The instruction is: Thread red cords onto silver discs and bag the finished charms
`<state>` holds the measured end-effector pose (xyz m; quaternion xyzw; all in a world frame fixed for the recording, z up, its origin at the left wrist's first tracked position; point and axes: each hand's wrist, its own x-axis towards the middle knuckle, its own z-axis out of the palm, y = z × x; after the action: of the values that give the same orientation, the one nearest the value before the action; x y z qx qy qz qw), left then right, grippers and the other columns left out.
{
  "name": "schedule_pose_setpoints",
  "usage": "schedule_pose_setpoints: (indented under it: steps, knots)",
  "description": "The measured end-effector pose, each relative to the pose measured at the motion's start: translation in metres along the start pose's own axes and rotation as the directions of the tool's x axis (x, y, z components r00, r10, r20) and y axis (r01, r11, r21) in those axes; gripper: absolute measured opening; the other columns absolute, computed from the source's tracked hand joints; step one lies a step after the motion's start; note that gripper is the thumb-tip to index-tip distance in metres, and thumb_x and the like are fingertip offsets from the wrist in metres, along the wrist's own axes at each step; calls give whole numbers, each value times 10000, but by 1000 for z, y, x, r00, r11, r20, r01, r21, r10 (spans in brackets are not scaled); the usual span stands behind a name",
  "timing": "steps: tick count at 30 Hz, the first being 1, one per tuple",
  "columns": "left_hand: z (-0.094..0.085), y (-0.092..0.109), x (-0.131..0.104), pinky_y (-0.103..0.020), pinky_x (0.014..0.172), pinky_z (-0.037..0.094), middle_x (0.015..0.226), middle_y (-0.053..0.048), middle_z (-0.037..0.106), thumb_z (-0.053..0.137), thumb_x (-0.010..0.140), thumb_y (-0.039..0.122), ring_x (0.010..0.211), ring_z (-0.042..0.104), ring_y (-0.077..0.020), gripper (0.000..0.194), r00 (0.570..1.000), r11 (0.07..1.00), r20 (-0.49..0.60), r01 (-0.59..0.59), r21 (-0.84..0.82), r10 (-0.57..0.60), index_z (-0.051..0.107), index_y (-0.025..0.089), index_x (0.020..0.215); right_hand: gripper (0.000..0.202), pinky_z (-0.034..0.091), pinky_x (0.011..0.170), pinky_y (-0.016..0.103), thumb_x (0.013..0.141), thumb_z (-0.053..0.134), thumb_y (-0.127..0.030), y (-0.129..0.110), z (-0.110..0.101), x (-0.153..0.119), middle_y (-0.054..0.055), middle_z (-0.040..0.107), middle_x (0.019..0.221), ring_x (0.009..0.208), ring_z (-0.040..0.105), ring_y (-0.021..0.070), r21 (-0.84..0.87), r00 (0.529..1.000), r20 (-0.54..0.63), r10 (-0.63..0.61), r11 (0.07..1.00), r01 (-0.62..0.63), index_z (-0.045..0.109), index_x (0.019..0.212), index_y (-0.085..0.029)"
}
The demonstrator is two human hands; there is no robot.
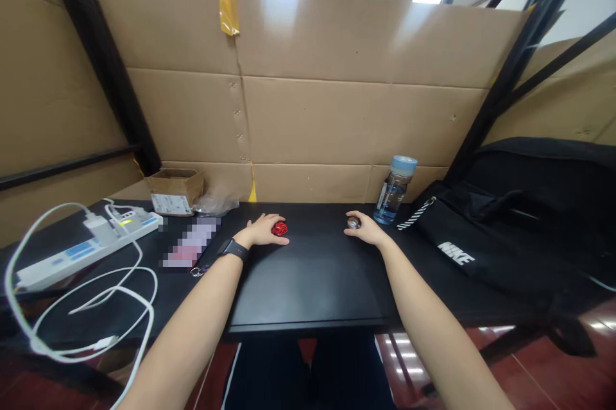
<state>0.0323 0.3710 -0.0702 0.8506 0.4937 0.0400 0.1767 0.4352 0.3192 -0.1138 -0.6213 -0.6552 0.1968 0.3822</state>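
On the black table [312, 281], my left hand [262, 230] curves around a small red and black object [279, 228], thumb on the near side and fingers on the far side. A dark band circles that wrist. Further right, my right hand [366, 228] grips a small round, shiny, dark silvery object [353, 222] between thumb and fingers. Both objects are low at the tabletop, well apart from each other. A clear bottle with a blue lid [392, 192] stands upright just beyond my right hand.
A black bag [520, 237] fills the right side. At the left are a white power strip [91, 253] with looping white cables, a small open cardboard box [176, 190], clear plastic wrap [216, 203] and a key ring [197, 272]. Cardboard panels [308, 121] rise behind the table.
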Motion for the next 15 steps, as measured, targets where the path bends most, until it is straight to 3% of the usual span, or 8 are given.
schedule_pose_setpoints:
  steps: [4, 10, 13, 15]
  knots:
    - [2, -5, 5, -797, 1187, 171, 1733, -106, 292, 694, 704, 837, 1593, 147, -508, 1017, 1000, 1000, 22, -6, 5, 5, 451, 357, 1567, 609, 511, 1090, 421, 654, 870, -222, 5, 1, 3, 103, 724, 1279, 1151, 708, 250, 47, 1000, -17, -20, 999, 21, 678, 1232, -211]
    - [4, -7, 7, -802, 1188, 154, 1746, -97, 260, 692, 698, 845, 1599, 123, -505, 1027, 999, 1000, 32, 1, 1, -1, 440, 375, 1575, 553, 559, 1004, 388, 657, 881, -252, 0, -1, 1, 73, 770, 1130, 995, 738, 221, 21, 1000, -8, -1, 1000, 1, 703, 1177, -198]
    - [4, -6, 6, -814, 1178, 158, 1744, -106, 259, 700, 690, 840, 1597, 113, -515, 1041, 999, 1000, 32, 7, 1, -7, 438, 368, 1580, 488, 582, 937, 363, 729, 855, -353, -3, -6, 1, 83, 791, 1071, 953, 752, 218, 76, 999, -31, 19, 997, -17, 711, 1165, -186]
    - [4, -5, 5, -814, 1181, 152, 1745, -101, 258, 707, 694, 826, 1600, 107, -509, 1036, 1000, 1000, 29, 10, -3, -10, 436, 368, 1582, 374, 589, 882, 357, 821, 769, -431, -2, -14, 2, 99, 803, 1035, 922, 761, 230, 47, 991, -112, 75, 996, -70, 737, 1094, -179]
